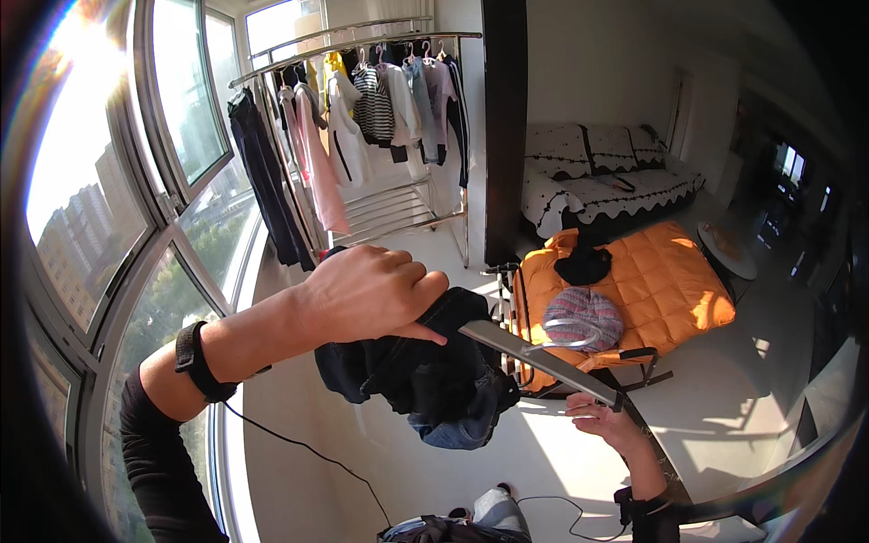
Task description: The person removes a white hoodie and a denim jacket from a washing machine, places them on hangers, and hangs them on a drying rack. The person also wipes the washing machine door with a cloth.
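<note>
My left hand (pixel 380 295) is curled with its thumb pointing right, at the top of dark denim clothing (pixel 434 380) that hangs bunched over the floor. The fingers seem closed on the cloth, partly hidden behind the hand. A flat metal bar (pixel 543 360) runs from beside the garment down to the right. A pale hanger (pixel 570 332) shows beside the bar. My right hand (pixel 601 417) is just below the bar's lower end, palm up with fingers slightly bent; whether it touches the bar is unclear.
A metal drying rack (pixel 353 44) with hanging clothes stands ahead, beside windows (pixel 183 88) on the left. To the right, an orange quilted cushion (pixel 665 271) covers a chair and bears a knitted item (pixel 584 315) and a black cloth (pixel 582 265). A covered sofa (pixel 611 170) stands behind. Thin cables run from both wrists.
</note>
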`<action>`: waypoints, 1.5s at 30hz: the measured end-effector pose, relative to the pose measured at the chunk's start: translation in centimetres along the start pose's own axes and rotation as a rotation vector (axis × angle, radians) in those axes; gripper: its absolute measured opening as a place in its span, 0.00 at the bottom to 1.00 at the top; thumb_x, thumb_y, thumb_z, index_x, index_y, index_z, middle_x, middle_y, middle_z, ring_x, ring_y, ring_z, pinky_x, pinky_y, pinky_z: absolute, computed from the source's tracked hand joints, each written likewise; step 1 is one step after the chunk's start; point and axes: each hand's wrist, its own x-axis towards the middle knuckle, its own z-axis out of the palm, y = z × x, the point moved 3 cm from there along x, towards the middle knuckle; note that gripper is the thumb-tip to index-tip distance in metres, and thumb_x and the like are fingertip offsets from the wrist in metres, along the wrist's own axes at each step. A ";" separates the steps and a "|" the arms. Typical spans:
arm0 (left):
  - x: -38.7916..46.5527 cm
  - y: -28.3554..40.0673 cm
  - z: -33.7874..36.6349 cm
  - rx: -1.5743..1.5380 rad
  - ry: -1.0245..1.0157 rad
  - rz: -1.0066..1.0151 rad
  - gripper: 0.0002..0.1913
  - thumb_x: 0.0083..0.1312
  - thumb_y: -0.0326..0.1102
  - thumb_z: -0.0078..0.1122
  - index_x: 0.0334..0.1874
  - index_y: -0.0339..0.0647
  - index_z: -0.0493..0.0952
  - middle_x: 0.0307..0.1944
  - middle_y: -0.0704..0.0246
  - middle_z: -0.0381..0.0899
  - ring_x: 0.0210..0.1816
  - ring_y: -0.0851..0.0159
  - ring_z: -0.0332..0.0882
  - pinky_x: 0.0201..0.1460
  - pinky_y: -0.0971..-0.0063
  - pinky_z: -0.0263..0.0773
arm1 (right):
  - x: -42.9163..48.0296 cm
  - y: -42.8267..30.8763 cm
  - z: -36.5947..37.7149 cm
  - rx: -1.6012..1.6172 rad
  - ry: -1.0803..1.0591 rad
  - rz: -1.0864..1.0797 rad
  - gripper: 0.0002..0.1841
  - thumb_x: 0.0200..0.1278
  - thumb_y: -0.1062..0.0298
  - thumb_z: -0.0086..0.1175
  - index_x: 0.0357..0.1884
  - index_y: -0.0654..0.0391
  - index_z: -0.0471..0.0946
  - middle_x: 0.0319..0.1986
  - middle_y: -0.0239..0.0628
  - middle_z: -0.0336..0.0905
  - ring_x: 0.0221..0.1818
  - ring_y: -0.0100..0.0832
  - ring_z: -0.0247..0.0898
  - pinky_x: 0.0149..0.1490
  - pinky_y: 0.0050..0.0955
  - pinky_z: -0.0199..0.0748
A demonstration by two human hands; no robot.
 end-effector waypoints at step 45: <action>0.5 -53.6 31.2 -0.138 0.106 -0.294 0.31 0.46 0.60 0.68 0.34 0.36 0.71 0.21 0.60 0.70 0.27 0.50 0.73 0.31 0.66 0.68 | 79.0 -5.0 3.2 0.020 -0.183 -0.033 0.46 0.57 0.67 0.66 0.75 0.47 0.51 0.69 0.41 0.55 0.66 0.34 0.58 0.66 0.36 0.61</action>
